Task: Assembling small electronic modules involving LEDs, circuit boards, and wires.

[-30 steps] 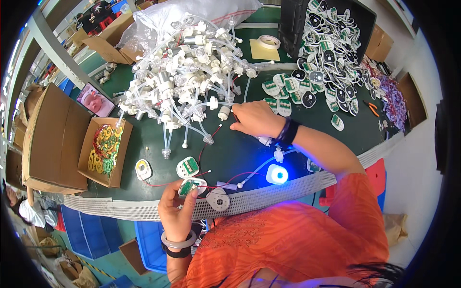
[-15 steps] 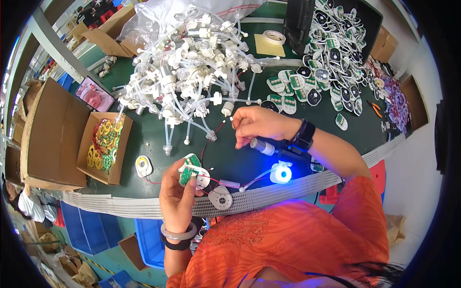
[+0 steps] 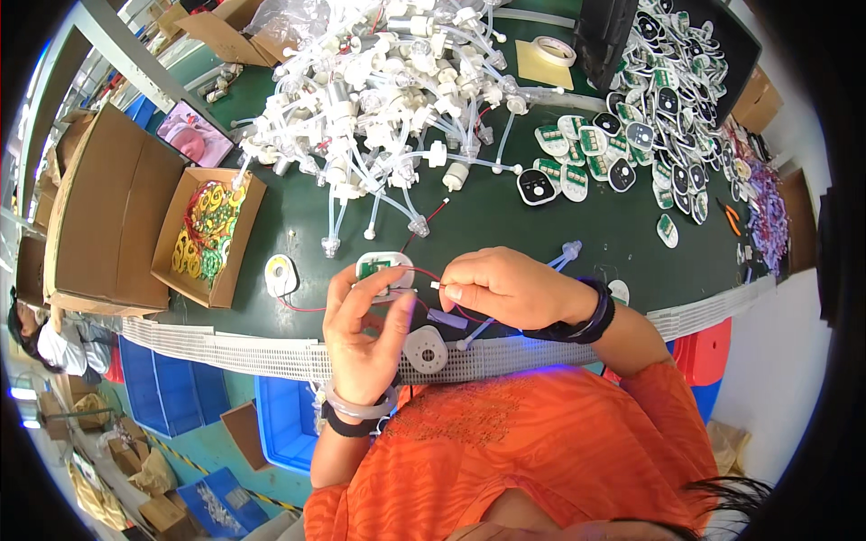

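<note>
Left hand [image 3: 365, 329] is gripping the small green circuit board [image 3: 383, 270] above the table edge while right hand [image 3: 505, 287] is pinching its white wire plug [image 3: 436, 285] (seating it looks next, needing fine alignment).

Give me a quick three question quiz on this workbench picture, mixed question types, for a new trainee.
1. True or false: the left hand holds a small green and white circuit part.
2. Multiple choice: the open cardboard box with yellow and green pieces lies A) left of the hands, B) right of the hands, C) on the floor.
3. Fill in: the right hand pinches a thin ___ wire running to that part.

Key: 1 true; 2 A; 3 red.
</note>
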Demonstrator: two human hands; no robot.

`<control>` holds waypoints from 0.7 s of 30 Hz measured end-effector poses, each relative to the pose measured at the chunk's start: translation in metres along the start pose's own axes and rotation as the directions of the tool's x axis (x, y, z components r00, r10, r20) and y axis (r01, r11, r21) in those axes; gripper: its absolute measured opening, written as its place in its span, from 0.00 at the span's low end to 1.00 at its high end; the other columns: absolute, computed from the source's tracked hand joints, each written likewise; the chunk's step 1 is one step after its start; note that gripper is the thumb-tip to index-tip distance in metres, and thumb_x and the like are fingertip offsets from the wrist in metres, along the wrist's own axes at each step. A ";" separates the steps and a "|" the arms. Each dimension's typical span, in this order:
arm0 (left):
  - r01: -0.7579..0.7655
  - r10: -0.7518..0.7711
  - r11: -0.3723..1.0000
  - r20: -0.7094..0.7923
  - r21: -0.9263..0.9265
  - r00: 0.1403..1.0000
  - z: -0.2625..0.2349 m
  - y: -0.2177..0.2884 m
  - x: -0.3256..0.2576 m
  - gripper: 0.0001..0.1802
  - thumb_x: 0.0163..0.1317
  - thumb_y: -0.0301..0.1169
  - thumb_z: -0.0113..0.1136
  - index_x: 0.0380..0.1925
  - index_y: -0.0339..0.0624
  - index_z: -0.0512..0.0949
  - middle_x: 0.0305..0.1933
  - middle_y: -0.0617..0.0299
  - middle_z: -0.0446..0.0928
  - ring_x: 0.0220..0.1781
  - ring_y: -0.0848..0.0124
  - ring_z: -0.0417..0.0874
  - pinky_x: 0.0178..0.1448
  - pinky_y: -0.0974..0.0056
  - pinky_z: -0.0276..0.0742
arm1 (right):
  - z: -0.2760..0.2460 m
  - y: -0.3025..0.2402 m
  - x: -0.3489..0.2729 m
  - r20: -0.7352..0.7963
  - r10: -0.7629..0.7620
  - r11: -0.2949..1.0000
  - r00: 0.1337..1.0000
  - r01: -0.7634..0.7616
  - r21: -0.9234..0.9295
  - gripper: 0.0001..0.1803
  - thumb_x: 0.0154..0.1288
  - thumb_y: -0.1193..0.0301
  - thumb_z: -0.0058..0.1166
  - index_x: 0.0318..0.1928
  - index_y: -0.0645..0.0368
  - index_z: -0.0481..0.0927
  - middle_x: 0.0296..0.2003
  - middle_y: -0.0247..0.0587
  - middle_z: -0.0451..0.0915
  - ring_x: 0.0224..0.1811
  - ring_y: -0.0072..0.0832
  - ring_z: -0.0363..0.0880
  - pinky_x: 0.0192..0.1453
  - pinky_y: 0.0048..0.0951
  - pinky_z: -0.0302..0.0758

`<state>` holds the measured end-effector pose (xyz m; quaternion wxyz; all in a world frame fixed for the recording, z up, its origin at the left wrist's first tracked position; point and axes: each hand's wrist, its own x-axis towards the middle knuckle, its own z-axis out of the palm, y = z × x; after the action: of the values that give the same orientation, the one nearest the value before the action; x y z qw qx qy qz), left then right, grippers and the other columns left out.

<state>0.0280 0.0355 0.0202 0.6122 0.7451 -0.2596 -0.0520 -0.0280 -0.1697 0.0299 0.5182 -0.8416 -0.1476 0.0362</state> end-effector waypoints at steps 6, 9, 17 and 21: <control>-0.083 0.073 0.977 0.056 0.197 0.996 0.011 0.000 -0.001 0.10 0.51 0.23 0.72 0.34 0.41 0.83 0.41 0.56 0.76 0.33 0.70 0.78 0.32 0.68 0.73 | 0.011 0.007 -0.002 -0.108 -0.060 0.986 0.992 0.042 -0.162 0.10 0.65 0.67 0.52 0.31 0.61 0.77 0.26 0.47 0.79 0.28 0.44 0.79 0.33 0.39 0.73; -0.095 0.093 0.964 0.021 0.250 0.995 0.015 0.000 -0.002 0.10 0.51 0.23 0.72 0.34 0.41 0.83 0.42 0.56 0.75 0.32 0.69 0.78 0.32 0.68 0.72 | 0.016 0.001 -0.004 -0.339 0.089 0.995 0.937 -0.097 -0.008 0.07 0.61 0.70 0.58 0.30 0.61 0.78 0.24 0.44 0.80 0.24 0.38 0.81 0.28 0.34 0.74; -0.124 0.106 0.928 0.069 0.350 0.992 0.031 0.007 -0.010 0.09 0.59 0.21 0.63 0.40 0.40 0.82 0.47 0.52 0.74 0.37 0.62 0.81 0.36 0.64 0.76 | 0.020 0.009 -0.008 -0.498 0.087 0.996 0.863 -0.079 0.036 0.05 0.56 0.78 0.62 0.32 0.61 0.79 0.24 0.35 0.80 0.25 0.19 0.79 0.28 0.22 0.74; -0.143 0.105 0.948 0.146 0.283 0.984 0.024 -0.012 -0.010 0.15 0.68 0.19 0.51 0.52 0.38 0.78 0.51 0.55 0.73 0.35 0.75 0.80 0.30 0.75 0.74 | 0.017 0.017 -0.010 -0.536 0.006 0.998 0.844 -0.039 -0.049 0.05 0.56 0.79 0.62 0.31 0.60 0.79 0.23 0.33 0.79 0.23 0.18 0.76 0.26 0.21 0.71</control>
<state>0.0137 0.0203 0.0009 0.4792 0.8047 -0.3497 -0.0224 -0.0372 -0.1649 0.0065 0.5137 -0.8347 0.0116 -0.1981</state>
